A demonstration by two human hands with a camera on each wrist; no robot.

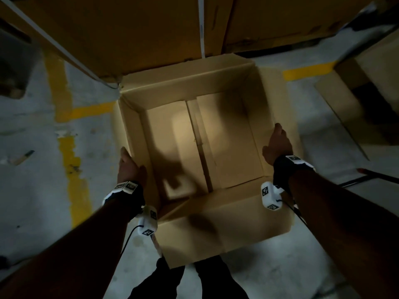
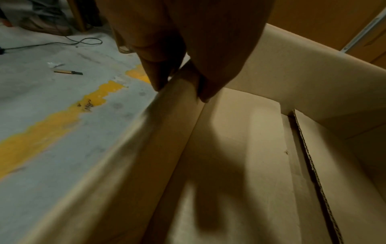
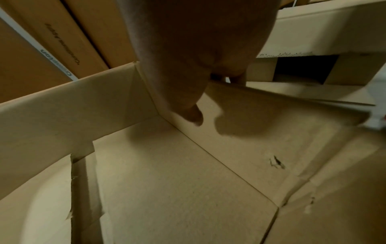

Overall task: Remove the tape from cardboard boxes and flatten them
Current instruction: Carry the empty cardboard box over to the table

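Observation:
An open cardboard box stands on the floor in front of me with its top flaps folded outward. My left hand grips the rim of the box's left wall, thumb inside and fingers outside. My right hand grips the rim of the right wall the same way, with the thumb pressed on the inner face. A brownish strip runs along the seam of the box's bottom; it also shows as a strip in the right wrist view.
Large brown cartons with white straps stand right behind the box. Another open box lies at the right. A box cutter lies on the grey floor at the left, beyond a yellow painted line. A dark rod lies at the right.

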